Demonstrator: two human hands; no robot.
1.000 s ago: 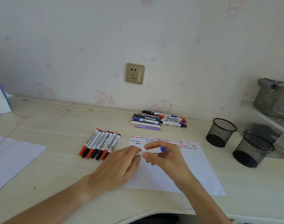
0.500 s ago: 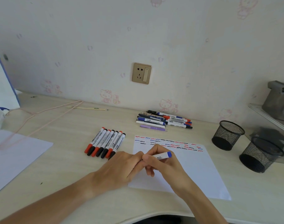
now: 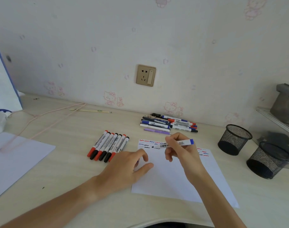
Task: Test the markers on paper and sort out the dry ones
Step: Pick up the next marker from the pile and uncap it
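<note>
**deskcam_fan:** Over the top edge of the paper (image 3: 173,175), in the head view, a blue-ended marker (image 3: 173,143) is pinched by the right hand (image 3: 180,150), tip down and to the left, right at the rows of red, blue and black squiggles (image 3: 150,143). The left hand (image 3: 129,167) is laid at the sheet's left edge with fingers loosely curled; a bit of blue peeks out under them, maybe the cap, but that can't be told for sure.

**marker_nerd:** Then the step is probably the test stroke. A short wavy line should be drawn on a bare patch, with light even pressure, and the sheet kept pinned by that left hand. A faint line can then be judged fairly. Six capped markers (image 3: 107,148) are lined up left of the paper, a loose pile (image 3: 168,125) sits by the wall, two mesh cups (image 3: 234,139) wait on the right.
</note>
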